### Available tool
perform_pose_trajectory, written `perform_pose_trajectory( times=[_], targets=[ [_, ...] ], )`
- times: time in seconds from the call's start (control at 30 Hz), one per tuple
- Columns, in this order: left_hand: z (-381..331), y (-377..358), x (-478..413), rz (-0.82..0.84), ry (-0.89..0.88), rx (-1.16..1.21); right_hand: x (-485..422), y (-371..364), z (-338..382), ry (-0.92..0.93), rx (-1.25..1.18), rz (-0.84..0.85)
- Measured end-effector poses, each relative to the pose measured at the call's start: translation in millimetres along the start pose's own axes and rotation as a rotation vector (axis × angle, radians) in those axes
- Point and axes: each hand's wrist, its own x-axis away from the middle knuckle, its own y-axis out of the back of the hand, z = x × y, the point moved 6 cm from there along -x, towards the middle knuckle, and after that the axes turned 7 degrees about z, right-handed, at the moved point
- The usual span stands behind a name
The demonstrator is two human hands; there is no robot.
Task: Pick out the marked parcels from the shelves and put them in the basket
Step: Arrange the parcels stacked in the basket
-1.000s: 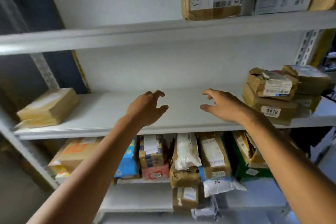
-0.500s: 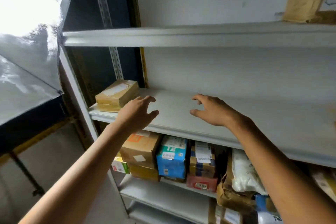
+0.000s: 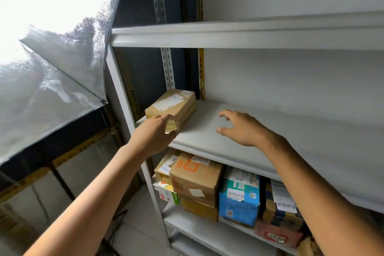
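Observation:
A brown cardboard parcel (image 3: 172,104) with a white label lies at the left end of the middle shelf (image 3: 207,131). My left hand (image 3: 154,136) reaches its near corner: the fingertips touch the front face and the thumb lies by the lower edge, fingers fairly straight. My right hand (image 3: 242,128) hovers above the bare shelf to the right of the parcel, its fingers spread and holding nothing. No basket is in view.
The shelf below holds a brown carton with orange print (image 3: 195,176), a blue box (image 3: 239,199), a white and green box (image 3: 167,194) and more parcels to the right. An upper shelf edge (image 3: 228,35) runs overhead. A shiny grey panel (image 3: 52,72) stands left of the rack.
The view has swung left along the rack. My left hand has moved forward onto the brown parcel's near corner. My right hand stays above the shelf.

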Motion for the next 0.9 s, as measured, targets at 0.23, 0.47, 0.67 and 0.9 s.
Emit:
perform_pose_trajectory(
  times=[0.23,0.47,0.67,0.9],
  targets=[
    [40,7,-14,-0.060,0.171,-0.004,-62,-8,16,0.118,-0.042,0.045],
    [77,8,-31,-0.106,0.278,0.035,-119,-20,31,0.184,-0.059,0.103],
    [110,2,-63,-0.115,0.297,0.074,-159,-33,45,0.185,-0.068,0.097],
    [148,-18,-117,-0.021,0.242,0.165,-207,-52,57,0.093,-0.080,0.008]
  ],
)
